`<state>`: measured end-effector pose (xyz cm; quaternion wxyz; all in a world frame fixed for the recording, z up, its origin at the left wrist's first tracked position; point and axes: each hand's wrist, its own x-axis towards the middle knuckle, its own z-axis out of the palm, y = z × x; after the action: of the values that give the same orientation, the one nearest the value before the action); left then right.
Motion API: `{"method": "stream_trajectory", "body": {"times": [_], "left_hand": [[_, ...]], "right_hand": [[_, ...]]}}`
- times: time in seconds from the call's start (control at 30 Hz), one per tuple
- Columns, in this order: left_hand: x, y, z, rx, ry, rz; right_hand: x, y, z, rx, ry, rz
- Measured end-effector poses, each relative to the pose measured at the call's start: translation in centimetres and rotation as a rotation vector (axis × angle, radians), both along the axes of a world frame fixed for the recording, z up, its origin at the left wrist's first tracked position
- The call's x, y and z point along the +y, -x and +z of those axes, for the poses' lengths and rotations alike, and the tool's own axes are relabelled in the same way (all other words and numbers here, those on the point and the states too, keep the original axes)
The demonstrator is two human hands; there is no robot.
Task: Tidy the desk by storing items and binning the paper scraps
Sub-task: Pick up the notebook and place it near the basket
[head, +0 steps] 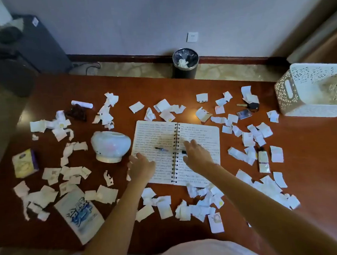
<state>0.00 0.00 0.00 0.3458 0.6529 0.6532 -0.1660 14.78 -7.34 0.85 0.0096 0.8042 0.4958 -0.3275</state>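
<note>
An open spiral notebook (201, 133) lies in the middle of the reddish-brown desk (311, 158). A black pen (162, 149) lies across its left page. My right hand (197, 154) hovers over the right page with fingers spread, and a dark object (184, 152) shows at its thumb side. My left hand (142, 165) is over the notebook's lower left edge, fingers relaxed, holding nothing. Torn white paper scraps (248, 138) are scattered all over the desk. A black bin (185, 63) with a liner and crumpled paper stands on the floor beyond the far edge.
A white perforated basket (314, 88) sits at the right edge. A pale ceramic vase (111, 146) stands left of the notebook. A tissue pack (79, 212), a small yellow-purple packet (25, 163), a key with fob (249, 106) and a small card (244, 114) lie among the scraps.
</note>
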Motion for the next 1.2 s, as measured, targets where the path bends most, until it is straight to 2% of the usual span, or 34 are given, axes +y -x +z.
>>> {"method": "stream_trajectory", "body": {"times": [0.1,0.33,0.5,0.6,0.67,0.77,0.87,1.03,1.2], "left_hand": [[0.0,-0.1,-0.3,0.003,-0.049,0.065],[0.0,0.0,-0.7,0.007,-0.161,0.058],[-0.9,0.0,0.3,-0.026,-0.194,0.14],[-1.5,0.2,1.3,-0.069,-0.295,0.153],[-1.9,0.4,2.0,-0.131,-0.37,0.145],[-2.2,0.4,3.3,-0.297,-0.37,0.164],[-2.8,-0.2,4.8,-0.427,-0.402,0.082],[-4.3,-3.4,7.5,-0.499,-0.42,-0.138],[-6.5,-6.9,8.1,-0.527,-0.353,-0.229]], "right_hand": [[0.3,0.2,-0.4,-0.007,-0.012,-0.052],[-1.8,0.5,-1.8,0.035,0.053,-0.14],[-3.7,1.0,-2.4,0.112,0.004,-0.338],[-4.2,0.8,-2.9,0.154,-0.013,-0.413],[-4.4,0.8,-3.0,0.17,-0.02,-0.413],[-4.5,1.0,-2.8,0.153,-0.03,-0.36],[-4.8,1.1,-2.1,0.157,-0.028,-0.308],[-6.5,0.5,-2.0,0.222,-0.063,-0.286],[-10.9,0.7,-2.5,0.061,0.006,-0.182]]}}
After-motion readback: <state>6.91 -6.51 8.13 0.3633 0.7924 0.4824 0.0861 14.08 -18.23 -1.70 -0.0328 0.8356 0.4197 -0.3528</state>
